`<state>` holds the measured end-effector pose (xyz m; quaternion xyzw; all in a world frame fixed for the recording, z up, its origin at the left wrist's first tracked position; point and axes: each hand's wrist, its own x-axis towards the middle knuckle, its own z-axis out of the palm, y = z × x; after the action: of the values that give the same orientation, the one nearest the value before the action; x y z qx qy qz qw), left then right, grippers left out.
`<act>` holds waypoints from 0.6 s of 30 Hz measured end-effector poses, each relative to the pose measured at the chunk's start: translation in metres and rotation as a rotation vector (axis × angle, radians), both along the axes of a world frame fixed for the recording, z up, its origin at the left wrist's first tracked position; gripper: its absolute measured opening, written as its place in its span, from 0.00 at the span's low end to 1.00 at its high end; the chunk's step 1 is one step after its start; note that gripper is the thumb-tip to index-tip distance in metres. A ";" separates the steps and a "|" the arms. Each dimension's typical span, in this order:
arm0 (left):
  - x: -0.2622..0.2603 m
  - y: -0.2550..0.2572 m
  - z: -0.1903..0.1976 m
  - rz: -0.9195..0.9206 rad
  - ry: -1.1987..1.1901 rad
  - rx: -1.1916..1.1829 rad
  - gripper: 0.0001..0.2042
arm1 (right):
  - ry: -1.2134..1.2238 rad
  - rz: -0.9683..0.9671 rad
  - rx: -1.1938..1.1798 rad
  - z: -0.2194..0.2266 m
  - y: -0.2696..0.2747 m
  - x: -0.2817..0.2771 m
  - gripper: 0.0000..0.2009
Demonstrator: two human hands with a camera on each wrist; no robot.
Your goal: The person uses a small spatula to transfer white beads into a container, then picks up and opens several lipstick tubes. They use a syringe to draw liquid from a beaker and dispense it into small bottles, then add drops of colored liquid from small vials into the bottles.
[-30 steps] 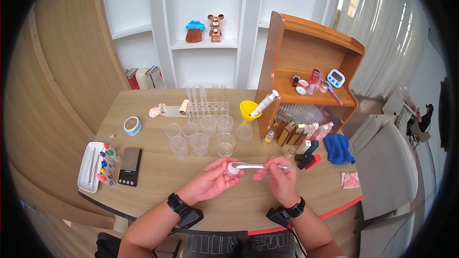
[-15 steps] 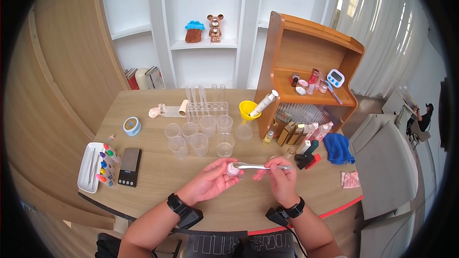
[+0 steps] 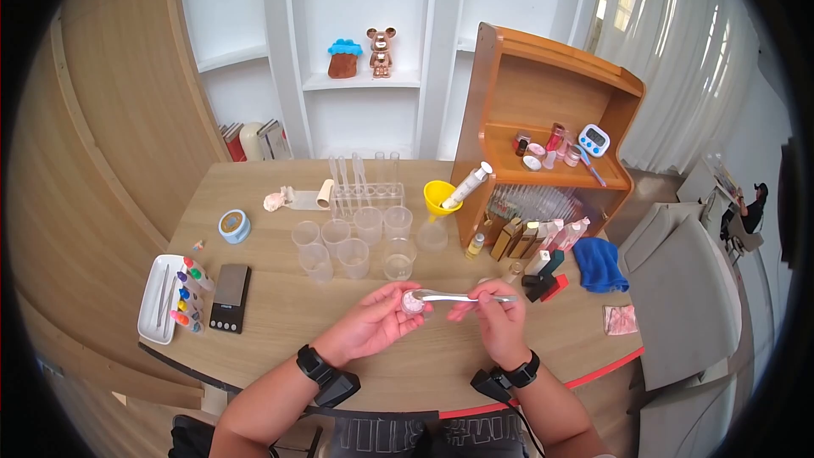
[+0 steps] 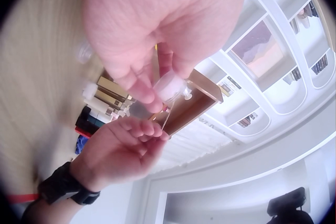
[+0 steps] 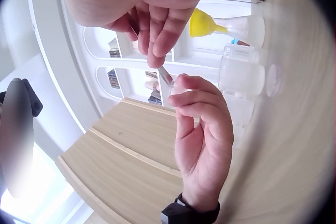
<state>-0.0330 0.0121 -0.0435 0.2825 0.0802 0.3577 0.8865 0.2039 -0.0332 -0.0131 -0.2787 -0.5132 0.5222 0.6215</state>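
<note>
My left hand (image 3: 377,318) holds a small clear jar (image 4: 170,88) with pale pink stuff in it, fingers and thumb around its sides. In my right hand (image 3: 500,322), a slim silver metal spatula (image 3: 454,295) is pinched between thumb and fingers. The spatula's far end reaches to the jar's mouth, and the right wrist view shows its flat blade (image 5: 165,75) entering there. Both hands are close together above the front of the table, and the left fingers partly cover the jar in the right wrist view.
Several clear plastic cups (image 3: 352,256) stand beyond my hands, before a test tube rack (image 3: 369,195). To the left are a black scale (image 3: 229,297) and a white tray (image 3: 148,322). A yellow funnel (image 3: 437,193), small boxes (image 3: 543,263) and a wooden cabinet (image 3: 487,102) occupy the right.
</note>
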 end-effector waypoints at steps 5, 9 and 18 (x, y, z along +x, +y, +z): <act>0.000 0.000 0.000 -0.002 -0.006 -0.002 0.17 | 0.056 0.027 -0.015 -0.001 0.002 0.003 0.10; 0.001 -0.002 0.000 0.009 0.009 -0.003 0.17 | -0.029 0.010 -0.030 0.000 0.001 0.001 0.10; 0.000 0.000 -0.002 0.011 -0.019 -0.016 0.17 | 0.006 0.025 -0.004 -0.002 0.002 0.002 0.10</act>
<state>-0.0332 0.0118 -0.0458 0.2714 0.0762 0.3646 0.8875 0.2058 -0.0317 -0.0146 -0.2720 -0.5138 0.5316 0.6160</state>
